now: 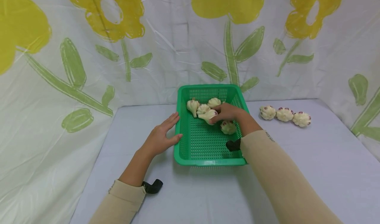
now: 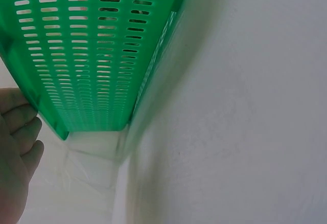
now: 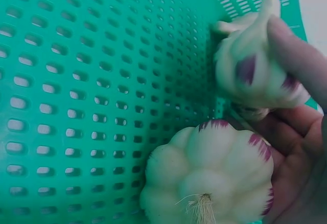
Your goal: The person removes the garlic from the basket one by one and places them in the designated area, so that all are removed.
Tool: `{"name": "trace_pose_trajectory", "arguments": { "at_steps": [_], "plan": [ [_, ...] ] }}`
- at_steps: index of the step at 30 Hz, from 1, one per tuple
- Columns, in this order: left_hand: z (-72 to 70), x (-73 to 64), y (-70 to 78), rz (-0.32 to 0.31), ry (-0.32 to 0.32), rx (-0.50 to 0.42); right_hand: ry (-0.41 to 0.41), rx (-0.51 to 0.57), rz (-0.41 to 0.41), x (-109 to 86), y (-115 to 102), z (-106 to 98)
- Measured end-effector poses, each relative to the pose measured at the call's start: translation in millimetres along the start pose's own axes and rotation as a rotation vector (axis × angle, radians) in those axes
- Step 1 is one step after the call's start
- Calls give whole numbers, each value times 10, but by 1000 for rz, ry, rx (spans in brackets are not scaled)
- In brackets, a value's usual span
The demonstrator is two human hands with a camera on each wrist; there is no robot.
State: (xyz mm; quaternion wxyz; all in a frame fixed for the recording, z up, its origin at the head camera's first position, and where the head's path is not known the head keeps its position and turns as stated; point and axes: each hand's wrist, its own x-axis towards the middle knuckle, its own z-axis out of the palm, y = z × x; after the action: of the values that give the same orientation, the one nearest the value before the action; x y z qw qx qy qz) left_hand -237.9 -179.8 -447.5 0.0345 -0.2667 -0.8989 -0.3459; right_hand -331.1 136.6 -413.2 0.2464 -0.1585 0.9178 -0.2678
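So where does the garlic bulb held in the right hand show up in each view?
Head: the held garlic bulb is slightly right of centre, in the right hand.
Left wrist: not discernible; slotted basket wall blocks the view.
Right wrist: upper right, gripped by the thumb.
Shared landmark: the green basket.

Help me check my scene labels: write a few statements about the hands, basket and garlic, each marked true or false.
1. The right hand holds a garlic bulb in the green basket. True.
2. The left hand also holds a bulb. False: it is at the basket's left rim, holding no bulb.
3. Three garlic bulbs lie on the table, right of the basket. True.
4. The basket is upside down. False: its open side faces up.
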Motion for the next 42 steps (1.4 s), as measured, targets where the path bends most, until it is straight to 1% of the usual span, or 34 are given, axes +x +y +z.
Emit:
{"name": "trace_pose_trajectory", "arguments": {
  "at_steps": [3, 6, 11, 18, 25, 31, 42],
  "plan": [
    [5, 0, -4, 7, 4, 0, 35, 26, -8, 7, 7, 3],
    [9, -2, -3, 9, 5, 2, 80, 51, 1, 11, 8, 9],
    [15, 2, -1, 10, 5, 0, 152, 113, -1, 5, -2, 4],
    [21, -2, -9, 24, 12, 7, 196, 200, -12, -15, -21, -25],
    [21, -8, -17, 25, 15, 4, 240, 233, -63, 1, -22, -27],
    [19, -7, -16, 18, 7, 1, 283, 252, -88, 16, -7, -21],
    [21, 0, -17, 16, 10, -2, 332, 345, -81, 17, -24, -59]
  ]
}}
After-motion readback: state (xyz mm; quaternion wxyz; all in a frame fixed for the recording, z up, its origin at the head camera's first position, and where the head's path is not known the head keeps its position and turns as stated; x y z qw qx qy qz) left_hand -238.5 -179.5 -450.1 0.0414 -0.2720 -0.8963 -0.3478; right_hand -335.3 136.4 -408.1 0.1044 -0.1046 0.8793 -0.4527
